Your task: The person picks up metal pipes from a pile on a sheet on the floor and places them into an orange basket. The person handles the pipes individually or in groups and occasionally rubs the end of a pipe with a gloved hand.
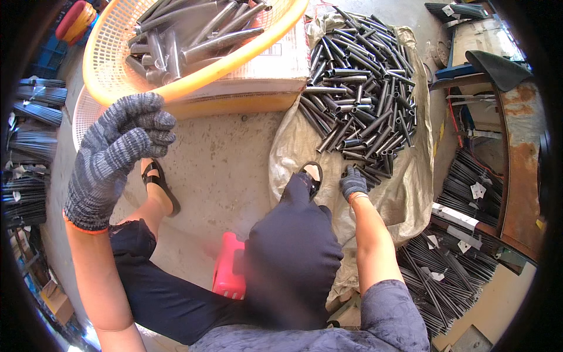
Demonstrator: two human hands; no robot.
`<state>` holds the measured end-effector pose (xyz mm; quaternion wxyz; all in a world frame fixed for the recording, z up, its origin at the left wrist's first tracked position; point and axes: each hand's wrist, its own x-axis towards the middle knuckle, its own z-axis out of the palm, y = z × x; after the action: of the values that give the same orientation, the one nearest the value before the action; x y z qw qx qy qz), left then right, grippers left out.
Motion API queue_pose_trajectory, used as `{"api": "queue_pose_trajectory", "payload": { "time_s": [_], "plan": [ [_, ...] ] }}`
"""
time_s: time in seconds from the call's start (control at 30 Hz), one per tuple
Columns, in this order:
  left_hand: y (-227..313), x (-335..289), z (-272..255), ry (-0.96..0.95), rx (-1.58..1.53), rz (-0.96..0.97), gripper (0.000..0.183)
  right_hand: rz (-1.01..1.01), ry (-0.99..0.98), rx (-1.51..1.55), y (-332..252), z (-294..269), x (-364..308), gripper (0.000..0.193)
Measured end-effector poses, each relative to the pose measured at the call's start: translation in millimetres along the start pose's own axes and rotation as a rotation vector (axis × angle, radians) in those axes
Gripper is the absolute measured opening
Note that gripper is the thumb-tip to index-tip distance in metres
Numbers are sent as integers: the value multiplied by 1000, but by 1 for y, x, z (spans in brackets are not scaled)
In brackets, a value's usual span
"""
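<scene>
My left hand [124,149], in a grey knitted glove with an orange cuff, is raised beside the near rim of an orange plastic basket [211,75]. Its fingers are curled together, and nothing shows in them. Inside the basket lie several wide dark tubes [202,32]. My right hand [353,183], in a similar glove, reaches down to the near edge of a heap of short black tubes [369,88]. Its bent fingers close on a tube there, though the fingertips are partly hidden. The heap rests on a beige woven sheet [287,158] spread over the floor.
A cardboard box [258,88] stands under the basket, and a white basket [84,114] shows below its left side. Bundled black rods fill racks at left [32,152] and right [446,276]. A red plastic stool [230,270] is beneath me, and a rusty metal panel [525,170] stands right.
</scene>
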<state>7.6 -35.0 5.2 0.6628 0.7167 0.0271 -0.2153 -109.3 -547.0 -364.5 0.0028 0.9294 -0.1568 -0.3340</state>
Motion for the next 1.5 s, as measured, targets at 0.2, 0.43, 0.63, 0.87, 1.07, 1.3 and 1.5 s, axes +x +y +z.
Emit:
{"api": "queue_pose_trajectory", "payload": {
  "time_s": [0.2, 0.43, 0.63, 0.87, 1.07, 1.3, 1.5],
  "plan": [
    [-1, -1, 3, 39, 53, -24, 55, 79, -18, 122, -11, 7, -6, 49],
    [1, -6, 8, 3, 62, -6, 53, 9, -113, 105, -27, -24, -37, 41],
    [8, -13, 5, -2, -9, 6, 44, -10, 43, 235, -30, -81, -66, 29],
    [9, -11, 5, -103, -112, 54, 47, -256, 186, 1501, -28, -198, -97, 11],
    [4, -10, -6, -91, 172, 365, 54, -656, -172, 2036, -178, -364, -213, 7],
    [28, -17, -29, 11, 302, 1056, 49, -929, -599, 1832, -316, -385, -255, 12],
    [30, -35, -37, -2, -18, 899, 28, -933, -649, 1837, -332, -366, -251, 23]
  ]
}}
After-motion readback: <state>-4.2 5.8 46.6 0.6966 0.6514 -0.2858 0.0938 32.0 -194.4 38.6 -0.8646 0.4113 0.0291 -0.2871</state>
